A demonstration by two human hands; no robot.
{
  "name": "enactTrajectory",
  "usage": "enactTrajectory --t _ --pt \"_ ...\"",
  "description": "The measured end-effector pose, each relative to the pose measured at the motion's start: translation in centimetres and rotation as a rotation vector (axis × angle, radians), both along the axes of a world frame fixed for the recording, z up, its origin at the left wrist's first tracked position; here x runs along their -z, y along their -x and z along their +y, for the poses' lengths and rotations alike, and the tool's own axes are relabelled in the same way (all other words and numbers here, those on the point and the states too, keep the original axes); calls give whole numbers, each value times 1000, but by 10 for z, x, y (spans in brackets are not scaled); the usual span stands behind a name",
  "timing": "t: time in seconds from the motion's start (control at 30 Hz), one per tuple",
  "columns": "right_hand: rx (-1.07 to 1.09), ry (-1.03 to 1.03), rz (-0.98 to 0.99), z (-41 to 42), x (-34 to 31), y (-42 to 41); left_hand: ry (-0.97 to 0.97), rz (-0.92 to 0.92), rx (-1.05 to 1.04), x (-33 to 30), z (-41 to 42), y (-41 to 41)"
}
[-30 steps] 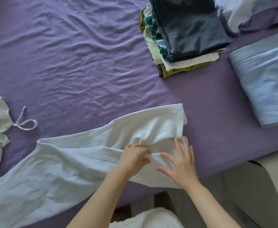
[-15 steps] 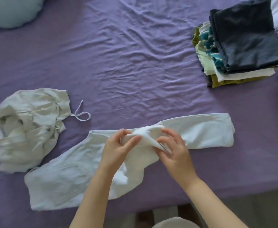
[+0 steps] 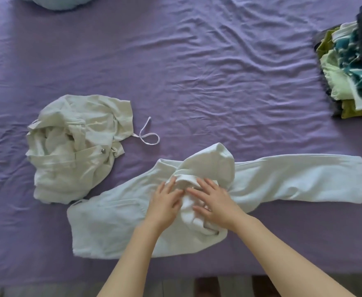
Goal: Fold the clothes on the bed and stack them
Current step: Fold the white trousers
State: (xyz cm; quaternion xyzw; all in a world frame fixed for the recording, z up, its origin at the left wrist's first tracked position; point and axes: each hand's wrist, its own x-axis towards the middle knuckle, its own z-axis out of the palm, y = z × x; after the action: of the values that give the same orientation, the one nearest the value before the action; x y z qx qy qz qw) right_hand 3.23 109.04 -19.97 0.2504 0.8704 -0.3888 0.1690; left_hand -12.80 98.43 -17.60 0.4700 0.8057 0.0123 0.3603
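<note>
Only the head view to go on, so here goes. The white trousers [image 3: 283, 179] lie across the near edge of the purple bed [image 3: 175, 71], roughly at 6 o'clock in the picture, with one leg stretched out flat toward 3 o'clock and the other bunched up into a hump in the middle. My guess is the straight leg is laid out as the base so the bunched one can be pulled over on top of it.

Left hand [image 3: 165, 202] and right hand [image 3: 214, 200] sit side by side on that hump, fingers mostly straight and pressing down on the cloth. Neither looks clenched or pinching anything, so it reads more like smoothing or pinning the fabric than grabbing it.

The crumpled cream garment [image 3: 75, 146] waits at about 9 o'clock, its drawstring [image 3: 148, 136] trailing toward the trousers. It hasn't been folded yet, probably next in line. The folded stack [image 3: 351, 78] sits off at 2 o'clock, well apart, which makes sense as the finished pile kept out of the working space. A pale blue pillow [image 3: 62, 2] peeks in at 11 o'clock.

No brands, labels or readable writing anywhere that I can make out.
</note>
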Motion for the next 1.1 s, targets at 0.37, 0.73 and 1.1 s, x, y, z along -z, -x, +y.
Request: enactTrajectory --t 0.37,0.73,1.1 --pt "602 -262 -66 96 -20 -182 -448 -129 40 -24 126 -119" --pt "1117 54 -90 168 8 -280 -31 226 309 25 235 -205" --pt "1081 -168 329 181 -20 -294 -44 -150 -48 22 251 -196"
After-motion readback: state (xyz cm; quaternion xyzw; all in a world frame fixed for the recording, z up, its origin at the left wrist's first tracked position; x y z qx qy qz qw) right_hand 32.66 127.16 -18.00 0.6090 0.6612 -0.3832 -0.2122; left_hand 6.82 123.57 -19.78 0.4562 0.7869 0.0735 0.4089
